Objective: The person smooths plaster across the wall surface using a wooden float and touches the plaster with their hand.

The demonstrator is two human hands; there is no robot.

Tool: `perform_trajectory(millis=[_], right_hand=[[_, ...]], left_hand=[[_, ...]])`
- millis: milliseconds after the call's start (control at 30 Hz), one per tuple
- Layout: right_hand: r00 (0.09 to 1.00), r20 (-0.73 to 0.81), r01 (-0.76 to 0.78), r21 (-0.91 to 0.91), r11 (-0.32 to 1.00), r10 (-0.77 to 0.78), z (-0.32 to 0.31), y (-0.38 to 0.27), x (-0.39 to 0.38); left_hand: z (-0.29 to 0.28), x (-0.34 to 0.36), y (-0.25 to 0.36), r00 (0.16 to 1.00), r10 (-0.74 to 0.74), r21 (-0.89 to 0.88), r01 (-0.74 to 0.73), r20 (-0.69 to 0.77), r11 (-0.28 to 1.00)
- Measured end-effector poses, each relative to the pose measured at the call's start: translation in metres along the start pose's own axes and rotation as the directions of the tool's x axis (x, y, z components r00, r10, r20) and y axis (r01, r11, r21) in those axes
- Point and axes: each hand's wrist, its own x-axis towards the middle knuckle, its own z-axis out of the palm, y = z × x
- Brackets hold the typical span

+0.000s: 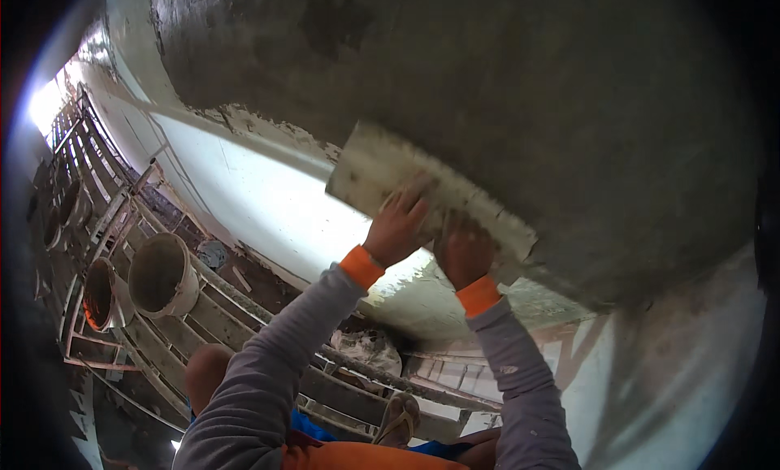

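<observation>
Both my hands are on a pale, rectangular plastering float (370, 163), a wide flat board stained with mortar and slanting down to the right. My left hand (396, 226) grips it near the middle of its lower edge, fingers reaching over the face. Close beside it, my right hand (465, 249) is closed on the board further right; its fingertips are partly hidden. The board lies against grey, damp-looking plaster (528, 104) on the wall, along the ragged edge where the plaster meets a white lower strip (280, 173).
Two mortar-stained buckets (162, 277) (101, 295) stand at left on scaffold planks (219, 328). More scaffold rails and containers run to the far left. A sandalled foot (400, 415) rests below my arms. Another wall (674, 364) meets the plaster at right.
</observation>
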Motion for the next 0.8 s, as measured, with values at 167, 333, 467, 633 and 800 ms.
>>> perform_trajectory(millis=[167,333,467,633,800], right_hand=[[0.997,0.068,0.026,-0.058,0.998,-0.022,0.023,0.012,0.035],[0.867,0.497,-0.045,0.137,0.990,-0.030,0.079,-0.013,-0.019],[0.879,0.476,-0.048,0.160,0.986,-0.035,0.075,-0.028,-0.035],[0.910,0.414,-0.022,-0.020,1.000,0.028,-0.020,0.003,0.028],[0.993,-0.090,0.054,-0.234,0.971,-0.077,-0.135,0.032,0.154]], left_hand=[[0.009,0.030,-0.024,0.997,0.064,0.032,-0.063,-0.052,0.998],[0.063,-0.049,-0.053,0.967,-0.159,-0.021,0.167,0.197,0.986],[0.061,-0.074,-0.057,0.897,-0.242,0.063,0.235,0.370,0.970],[0.001,0.003,-0.010,0.999,-0.020,-0.052,0.021,0.025,0.998],[-0.104,0.140,0.025,0.933,0.203,0.005,-0.211,-0.297,0.977]])
